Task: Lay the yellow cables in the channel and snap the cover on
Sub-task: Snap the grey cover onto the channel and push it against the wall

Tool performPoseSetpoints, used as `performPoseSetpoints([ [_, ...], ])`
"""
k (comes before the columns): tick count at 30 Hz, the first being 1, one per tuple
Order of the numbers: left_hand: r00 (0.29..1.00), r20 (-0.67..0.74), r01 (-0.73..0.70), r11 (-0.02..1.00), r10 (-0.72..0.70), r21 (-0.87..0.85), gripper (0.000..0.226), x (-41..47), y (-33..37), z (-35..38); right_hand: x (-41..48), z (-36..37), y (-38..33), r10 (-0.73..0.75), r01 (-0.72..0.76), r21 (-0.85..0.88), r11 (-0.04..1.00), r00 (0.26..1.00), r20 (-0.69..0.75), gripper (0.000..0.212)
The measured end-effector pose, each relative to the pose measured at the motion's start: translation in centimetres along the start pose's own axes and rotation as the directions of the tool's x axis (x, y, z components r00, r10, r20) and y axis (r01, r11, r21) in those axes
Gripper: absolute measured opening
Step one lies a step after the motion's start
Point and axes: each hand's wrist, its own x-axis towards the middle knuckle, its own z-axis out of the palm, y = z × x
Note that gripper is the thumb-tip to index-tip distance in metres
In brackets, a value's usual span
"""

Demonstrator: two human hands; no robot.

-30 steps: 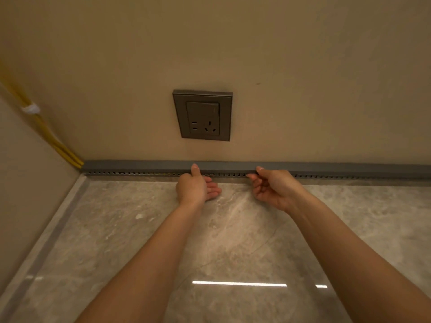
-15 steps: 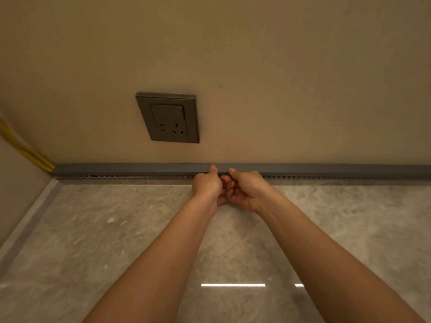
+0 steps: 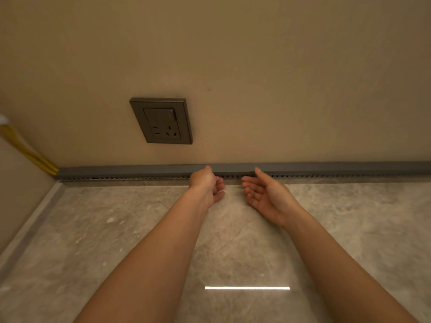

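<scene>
A long grey slotted channel runs along the foot of the beige wall, with its grey cover lying on top along the whole visible length. Yellow cables come down the left corner and go in at the channel's left end. My left hand rests its thumb on the cover's top edge, fingers loosely curled below, holding nothing. My right hand is palm up with fingers spread, its thumb tip at the cover's edge.
A dark grey wall socket sits above the channel, left of my hands. A white tie binds the cables at the far left. Polished marble floor fills the foreground, with a side wall at the left.
My hands were pressed together on the cover half a second ago. They have now moved apart, and the right hand has opened palm up. The view has shifted slightly left.
</scene>
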Motion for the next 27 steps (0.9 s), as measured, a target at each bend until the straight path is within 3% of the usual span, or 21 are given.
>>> performPoseSetpoints([
  [6,0.997,-0.052,0.048,0.993,-0.054,-0.108,0.038,-0.1,0.3,0.8,-0.3,-2.2,-2.4,0.039,-0.046,-0.148,0.988,0.998,-0.049,0.048],
  [18,0.995,-0.092,-0.035,0.993,0.025,-0.110,0.047,0.5,-0.5,0.8,0.6,-1.0,-4.3,0.199,-0.192,0.113,0.975,0.978,-0.058,0.016],
  [23,0.972,-0.212,-0.124,0.987,0.101,-0.099,0.046,0.2,-1.4,1.8,1.1,-1.2,-4.6,0.212,-0.210,0.124,0.970,0.977,-0.003,0.016],
  [27,0.944,-0.289,-0.163,0.987,0.158,0.007,0.044,0.2,-1.9,2.1,1.4,-1.4,-4.8,0.229,-0.229,0.117,0.966,0.973,0.016,0.017],
])
